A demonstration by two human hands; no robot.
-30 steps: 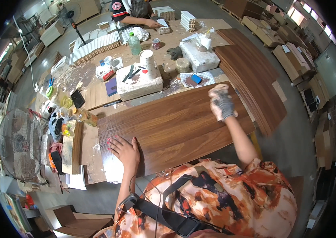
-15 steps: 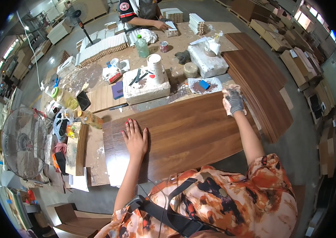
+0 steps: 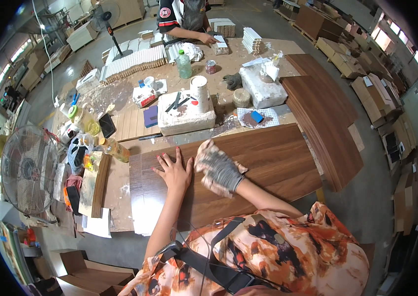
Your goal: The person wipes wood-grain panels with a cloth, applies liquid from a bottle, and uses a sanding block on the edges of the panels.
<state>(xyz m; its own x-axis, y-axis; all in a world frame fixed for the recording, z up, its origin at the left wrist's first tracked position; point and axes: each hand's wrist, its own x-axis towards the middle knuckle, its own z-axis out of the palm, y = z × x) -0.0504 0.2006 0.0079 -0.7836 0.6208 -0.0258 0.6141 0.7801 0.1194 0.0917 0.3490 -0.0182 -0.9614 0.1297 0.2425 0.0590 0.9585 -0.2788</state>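
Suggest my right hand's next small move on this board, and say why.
Perhaps slide your gloved right hand and its pale cloth toward the right end of the brown board: they sit just beside your bare left hand, which lies spread on the board and blocks the way left.

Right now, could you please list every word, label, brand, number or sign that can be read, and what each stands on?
Co-worker's dark sleeve: a number on a round badge, legible but not copied out here.
Red-and-white box: print too small to read.
Small red can: markings too blurred to read.
Wood-grain panel: no text that I can see.
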